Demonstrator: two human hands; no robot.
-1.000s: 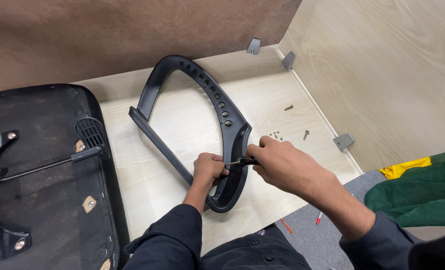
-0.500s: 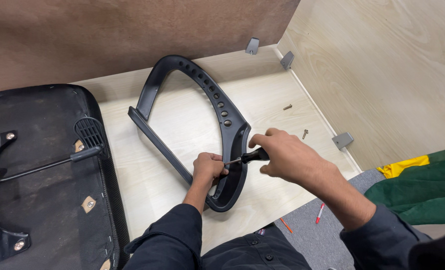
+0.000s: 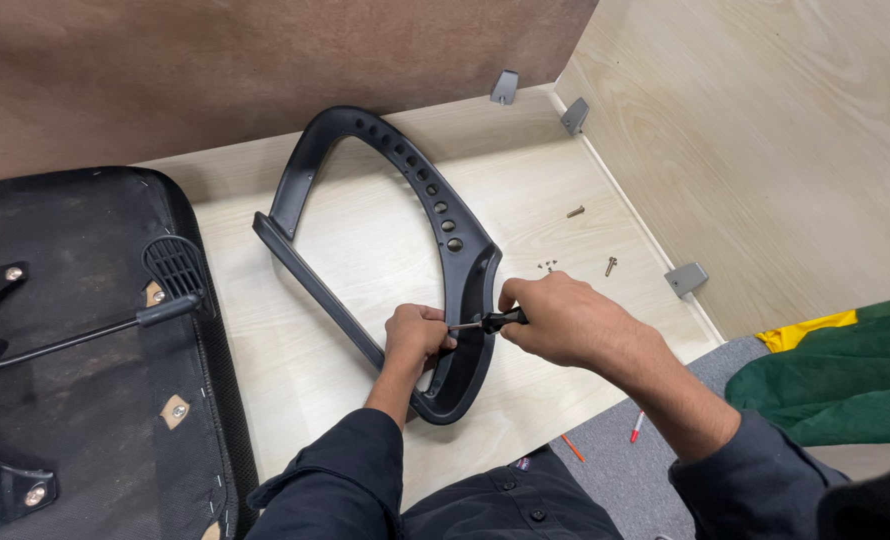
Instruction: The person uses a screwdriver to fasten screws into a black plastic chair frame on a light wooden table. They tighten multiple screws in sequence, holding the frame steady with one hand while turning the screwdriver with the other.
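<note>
**Desk:** Since half a second ago, what has changed?

**Photographer:** Little. Right hand [image 3: 565,322] has drawn slightly nearer and lower, and the screwdriver [image 3: 487,322] now points left into the frame; the left hand [image 3: 417,338] stays put.

**Desk:** How are the hands gripping?

**Photographer:** Right fingers are curled tight around the screwdriver's black handle. Left fingers are closed on the near end of the black plastic armrest frame [image 3: 435,205], right at the tool's tip.

**Desk:** Where does the frame lie?

**Photographer:** Flat on the pale wooden board [image 3: 365,240], its loop reaching far and left, its near curve between both hands.

**Desk:** Surroundings?

**Photographer:** Loose screws [image 3: 575,211] lie on the board to the right. An upturned black seat [image 3: 75,400] with a lever sits at left. Green cloth [image 3: 835,380] lies at near right.
</note>
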